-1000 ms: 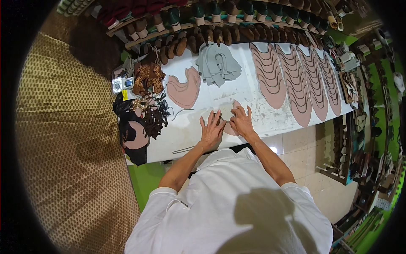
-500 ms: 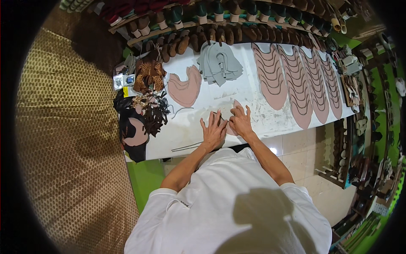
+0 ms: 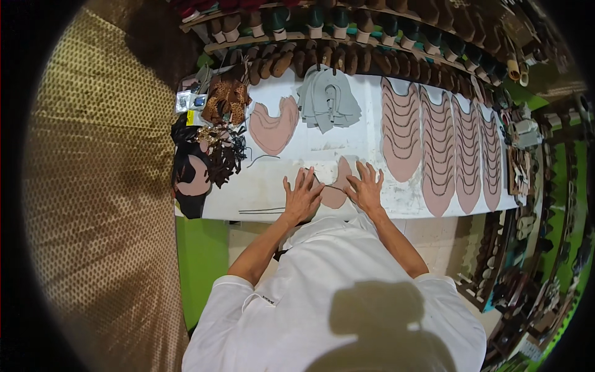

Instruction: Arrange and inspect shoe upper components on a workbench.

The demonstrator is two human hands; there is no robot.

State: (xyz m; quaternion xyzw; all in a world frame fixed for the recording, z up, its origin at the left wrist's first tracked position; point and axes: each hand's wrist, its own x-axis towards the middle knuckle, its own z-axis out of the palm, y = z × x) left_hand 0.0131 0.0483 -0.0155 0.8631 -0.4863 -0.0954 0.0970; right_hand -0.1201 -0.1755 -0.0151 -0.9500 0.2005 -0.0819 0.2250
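Observation:
A pink U-shaped shoe upper piece (image 3: 334,198) lies on the white table in front of me, between my hands. A thin dark line follows its inner curve; I cannot tell whether it is a strip or an edge. My left hand (image 3: 302,199) rests at the piece's left side, fingers spread and thumb against its edge. On the other side my right hand (image 3: 367,189) has its fingers apart, with thumb and index fingertips touching the piece's right arm. Two thin dark strips (image 3: 261,211) lie left of my left hand, near the table's front edge.
Overlapping rows of pink upper pieces (image 3: 401,162) cover the table's right side. Grey pieces (image 3: 328,99) and a pink stack (image 3: 273,133) lie farther back. Dark scraps (image 3: 226,158) crowd the left end. Shelves of shoes and shoe lasts (image 3: 316,22) stand behind.
My hands have moved apart, and more of the pink piece shows between them. The whole view has also shifted and turned slightly.

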